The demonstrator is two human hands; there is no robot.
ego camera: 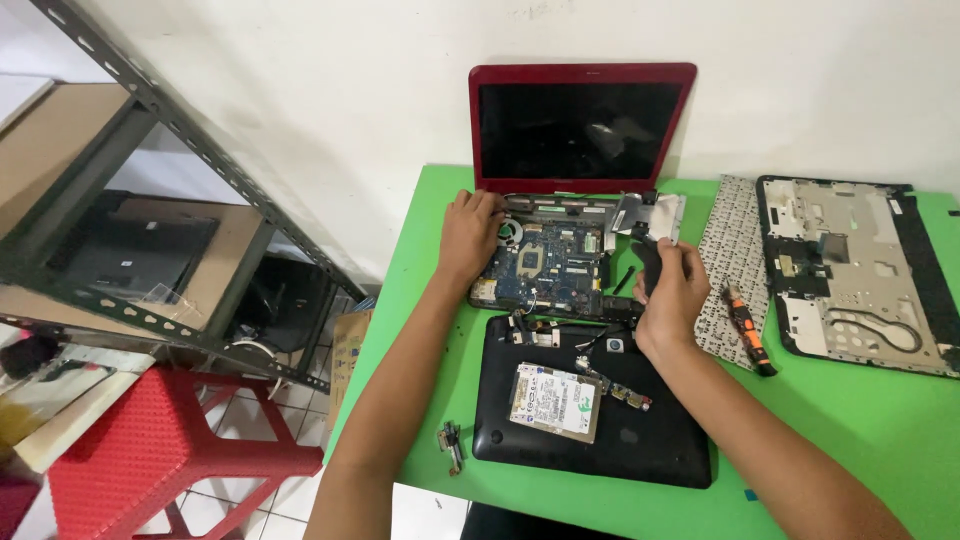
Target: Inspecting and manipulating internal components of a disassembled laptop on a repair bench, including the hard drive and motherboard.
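Bright, even indoor light from overhead. Soft, short shadows under the forearms on the green worktop [860, 420]. Faint reflection on the dark laptop screen [575, 128]. Sharp at centre; wide-angle bending at the edges, plain on the slanted metal shelf [190, 150].

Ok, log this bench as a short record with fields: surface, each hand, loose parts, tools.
surface: green table
left hand: rests on the left edge of the opened red laptop, beside the blue motherboard
right hand: holds a small dark part, kind unclear
loose parts: black bottom cover with hard drive on it, keyboard, palmrest frame
tools: orange-handled screwdriver
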